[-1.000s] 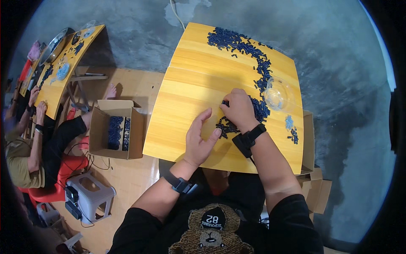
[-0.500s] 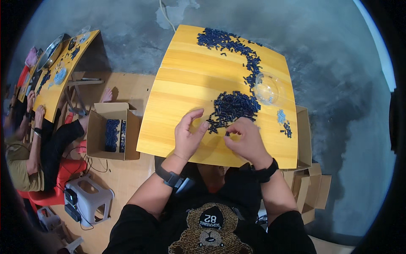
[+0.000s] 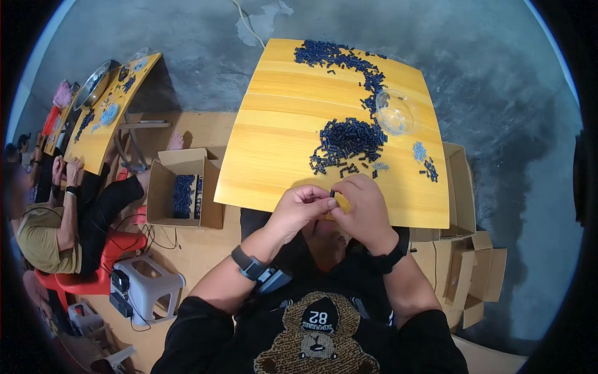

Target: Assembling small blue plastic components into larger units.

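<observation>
My left hand (image 3: 302,210) and my right hand (image 3: 363,209) meet above the near edge of the yellow table (image 3: 274,149). Both are closed in a pinch, fingertips together around a small dark cylindrical piece (image 3: 332,194); the fingers hide most of it. Just beyond them lies a heap of similar dark pieces (image 3: 352,138), with a few small pale pieces (image 3: 380,166) at its near right side. Off to the right sit a little pile of light blue pieces (image 3: 420,151) and a cluster of dark ones (image 3: 430,169).
A clear bowl (image 3: 396,115) stands right of the heap. More dark pieces (image 3: 324,53) trail to the far edge. Cardboard boxes flank the table: one holding dark pieces (image 3: 167,202) at left, others (image 3: 462,193) at right. A person (image 3: 50,234) sits at another table.
Both hands have drawn toward me and come together at the dark piece, which my right hand was pinching while my left hand was open. The whole view has shifted slightly.
</observation>
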